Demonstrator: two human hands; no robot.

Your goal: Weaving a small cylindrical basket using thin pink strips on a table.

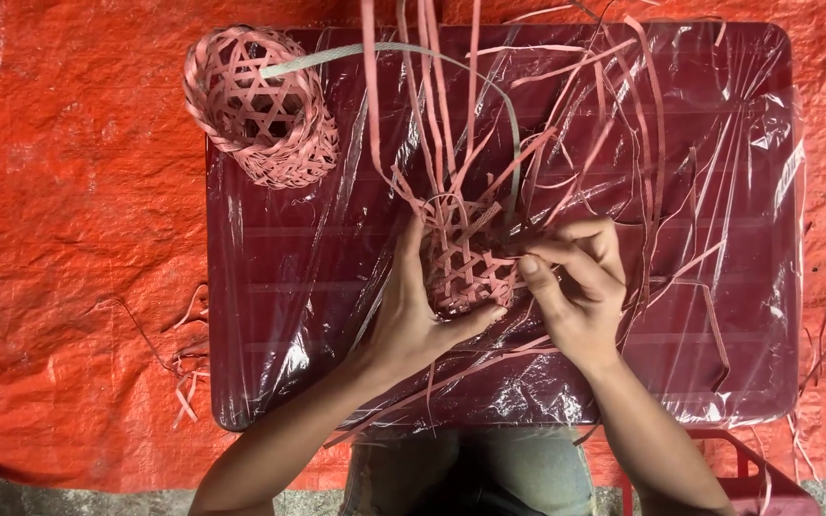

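Ground: orange tarpaulin is spread under and around everything seen from the head camera; a strip of grey floor is seen along the bottom edge.
Surface: a dark red table is covered with clear, crinkled plastic sheet.
Work piece: a small, half-woven pink basket is held above the middle of the table, between both hands; an open hexagonal weave is shown.
Loose strips: long pink strips are fanned up and outward from the basket rim, toward the far edge of the table.
Pale strip: one greyish strip is arched from the finished basket across to the work piece.
Left hand: the left hand is wrapped around the basket's left and lower side, thumb pressed under it, fingers closed on the weave.
Right hand: the right hand is set against the basket's right side; a pink strip is pinched between its fingertips at the rim.
Finished piece: a completed pink woven basket is laid on its side at the table's far left corner, well apart from the hands.
Scraps: short pink offcuts are scattered on the tarpaulin just left of the table.
Lap: grey trousers are seen below the near table edge.
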